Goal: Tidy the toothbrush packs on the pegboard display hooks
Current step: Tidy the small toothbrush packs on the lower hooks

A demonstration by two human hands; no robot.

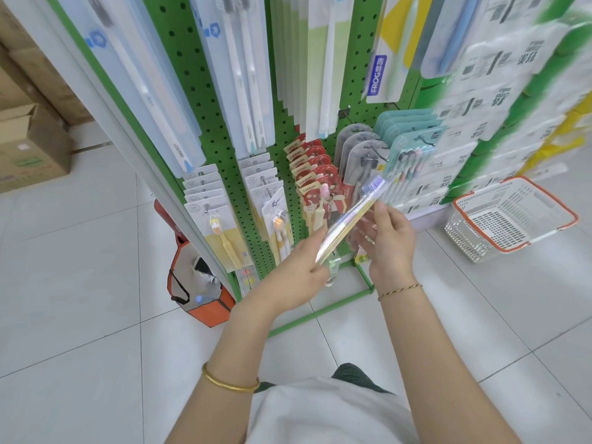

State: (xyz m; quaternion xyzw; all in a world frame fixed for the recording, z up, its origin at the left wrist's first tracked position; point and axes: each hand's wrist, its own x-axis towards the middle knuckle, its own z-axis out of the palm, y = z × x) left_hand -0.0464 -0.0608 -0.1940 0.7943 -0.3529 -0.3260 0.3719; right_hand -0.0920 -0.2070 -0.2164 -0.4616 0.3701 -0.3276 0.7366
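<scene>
Left hand [301,270] and right hand [389,241] grip 1 toothbrush pack [350,217] over white floor tiles [80,299].

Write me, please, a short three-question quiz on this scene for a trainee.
1. True or false: the clear pack hangs on the display.
2. What stands on the floor to the right of the display? A. a basket B. a bucket C. a trolley
3. Fill in: the left hand grips the pack at its ____ end.
Key: 1 false; 2 A; 3 lower.
</scene>
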